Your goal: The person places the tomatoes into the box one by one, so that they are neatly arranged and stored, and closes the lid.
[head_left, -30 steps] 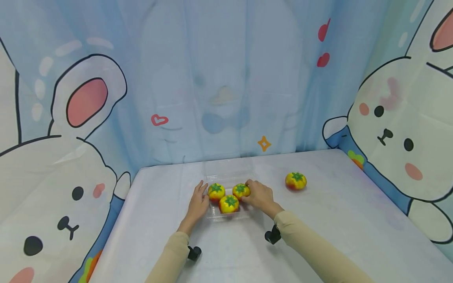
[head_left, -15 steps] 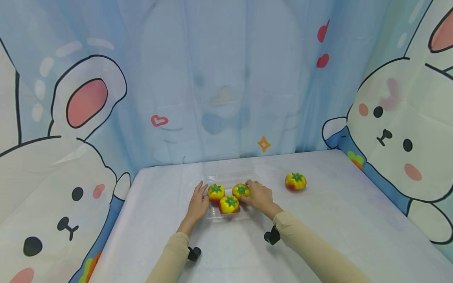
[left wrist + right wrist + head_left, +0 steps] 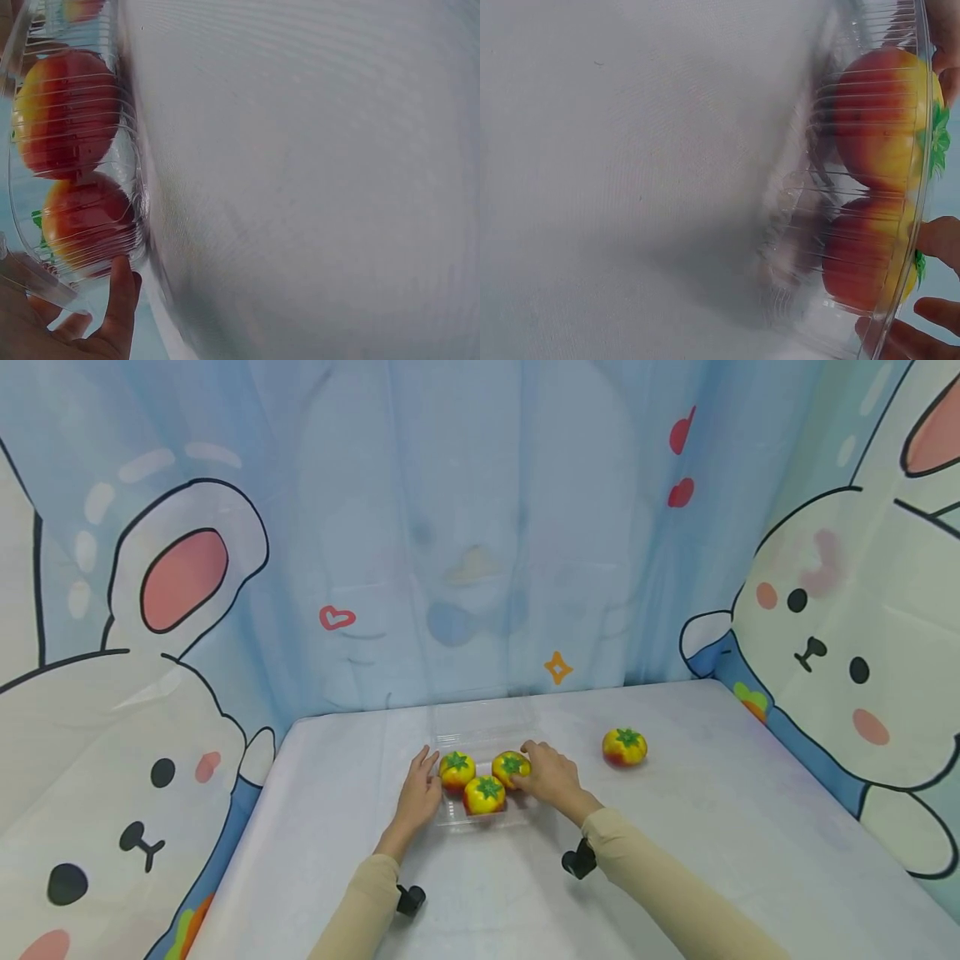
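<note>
Three yellow-and-red persimmons sit in a clear plastic box (image 3: 457, 814), its lid raised at the back. They are the left persimmon (image 3: 457, 772), the front persimmon (image 3: 484, 795) and the right persimmon (image 3: 511, 769). My right hand (image 3: 551, 777) holds the right one, thumb in front and fingers behind. In the right wrist view the thumb (image 3: 939, 240) lies over the box rim against this fruit. My left hand (image 3: 417, 789) rests along the box's left side, fingers extended. A fingertip (image 3: 121, 274) touches the outside of the wall in the left wrist view.
Another persimmon (image 3: 624, 747) lies on the white-covered table (image 3: 675, 827), right of the box. A blue curtain (image 3: 472, 527) with rabbit pictures hangs behind and along both sides. Each wrist bears a small black camera.
Both hands and the fruit in the box keep their places. Only a very slight shift of the whole head view shows.
</note>
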Tool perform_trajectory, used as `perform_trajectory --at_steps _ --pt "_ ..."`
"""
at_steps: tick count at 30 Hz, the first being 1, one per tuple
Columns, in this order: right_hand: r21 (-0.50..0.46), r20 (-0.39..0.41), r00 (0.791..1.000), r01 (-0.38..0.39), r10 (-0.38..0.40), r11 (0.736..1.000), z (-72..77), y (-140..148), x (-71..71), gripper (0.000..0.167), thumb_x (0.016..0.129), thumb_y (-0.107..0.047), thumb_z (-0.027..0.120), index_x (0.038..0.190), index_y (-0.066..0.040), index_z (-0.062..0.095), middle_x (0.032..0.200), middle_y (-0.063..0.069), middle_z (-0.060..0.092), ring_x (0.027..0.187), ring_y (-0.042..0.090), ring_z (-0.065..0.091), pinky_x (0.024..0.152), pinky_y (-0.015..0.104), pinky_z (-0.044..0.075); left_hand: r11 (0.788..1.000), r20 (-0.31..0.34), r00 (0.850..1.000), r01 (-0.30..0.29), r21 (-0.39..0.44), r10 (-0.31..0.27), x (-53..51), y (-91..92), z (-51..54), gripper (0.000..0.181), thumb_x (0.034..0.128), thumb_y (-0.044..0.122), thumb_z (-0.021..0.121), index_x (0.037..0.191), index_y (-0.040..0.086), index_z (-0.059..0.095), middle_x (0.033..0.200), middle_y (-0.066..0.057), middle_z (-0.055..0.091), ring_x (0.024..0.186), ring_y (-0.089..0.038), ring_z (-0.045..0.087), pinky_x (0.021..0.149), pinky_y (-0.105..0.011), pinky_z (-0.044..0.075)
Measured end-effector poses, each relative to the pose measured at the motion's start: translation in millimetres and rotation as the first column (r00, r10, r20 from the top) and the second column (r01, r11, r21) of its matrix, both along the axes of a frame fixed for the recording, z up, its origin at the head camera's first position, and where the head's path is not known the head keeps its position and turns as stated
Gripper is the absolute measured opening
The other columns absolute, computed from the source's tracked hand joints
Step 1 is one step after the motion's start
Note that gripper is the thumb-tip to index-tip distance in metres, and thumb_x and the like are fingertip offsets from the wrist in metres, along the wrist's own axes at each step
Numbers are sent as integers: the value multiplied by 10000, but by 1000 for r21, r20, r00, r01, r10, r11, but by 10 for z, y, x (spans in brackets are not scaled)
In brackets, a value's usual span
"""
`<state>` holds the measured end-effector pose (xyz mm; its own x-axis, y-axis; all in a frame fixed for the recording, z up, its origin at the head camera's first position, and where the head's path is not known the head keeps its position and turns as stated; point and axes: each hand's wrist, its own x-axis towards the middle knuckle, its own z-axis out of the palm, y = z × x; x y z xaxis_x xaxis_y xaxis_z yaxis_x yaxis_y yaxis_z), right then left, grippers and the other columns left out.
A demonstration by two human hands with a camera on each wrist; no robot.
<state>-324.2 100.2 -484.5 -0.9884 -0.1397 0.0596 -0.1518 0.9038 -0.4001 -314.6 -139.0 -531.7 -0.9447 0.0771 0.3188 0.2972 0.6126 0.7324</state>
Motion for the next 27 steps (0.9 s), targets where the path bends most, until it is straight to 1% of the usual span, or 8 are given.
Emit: perform_trajectory --at_steps 6,11,13,17,19,22,24,27 --pt "-51 -35 999 -21 19 998 36 75 4 519 852 -300 759 1249 -8 596 1103 166 637 893 286 616 771 462 560 1000 -2 1000 -3 -2 3 -5 -5 -9 498 913 47 434 1393 -78 482 1531 -243 337 1247 -410 522 1041 -525 433" --pt "-106 -119 993 -26 13 994 70 207 -14 461 896 -296 696 1227 14 610 1127 195 644 894 292 636 739 443 572 1000 -11 1000 5 1 -5 -2 2 -9 500 903 39 436 1385 -85 487 1523 -257 341 1227 -418 534 1024 -532 445" --pt "-125 -159 987 -15 -5 992 84 281 -27 443 907 -292 680 1219 16 614 1129 204 638 883 294 642 717 434 575 1000 -17 1000 7 0 -7 -3 7 -12 499 896 30 438 1377 -90 492 1515 -266 346 1230 -425 531 1019 -538 448" --pt "-148 -219 973 35 -67 988 84 464 -64 424 921 -278 653 1231 9 611 1151 223 609 890 309 642 700 441 571 1000 0 1000 7 0 -7 -5 11 -18 498 906 38 436 1386 -83 486 1524 -258 339 1257 -420 512 1038 -531 433" --pt "-160 -236 966 64 -101 985 74 571 -84 433 925 -273 639 1251 11 602 1185 241 583 937 342 631 735 477 562 1000 10 1000 4 -2 -4 -1 14 -17 496 912 41 437 1390 -80 483 1529 -251 336 1259 -418 512 1041 -527 432" --pt "-188 -261 956 86 -134 978 54 748 -115 453 922 -239 632 1270 48 584 1251 294 532 1056 423 587 847 552 525 1000 9 1000 -2 -6 2 4 14 -13 494 912 38 439 1388 -80 485 1528 -247 339 1241 -416 526 1029 -524 444" --pt "-202 -273 949 103 -157 974 35 871 -133 471 912 -218 634 1276 75 574 1286 324 501 1119 472 542 896 592 488 1000 7 1000 -4 -8 4 7 11 -9 493 910 36 440 1387 -80 487 1528 -244 340 1240 -414 527 1025 -524 447" --pt "-203 -266 943 148 -200 968 0 1041 -144 523 897 -224 634 1305 90 543 1339 350 445 1166 517 483 881 623 476 1000 9 1000 -6 -11 6 11 5 -5 494 911 40 441 1388 -77 486 1531 -240 339 1258 -414 513 1032 -524 441"
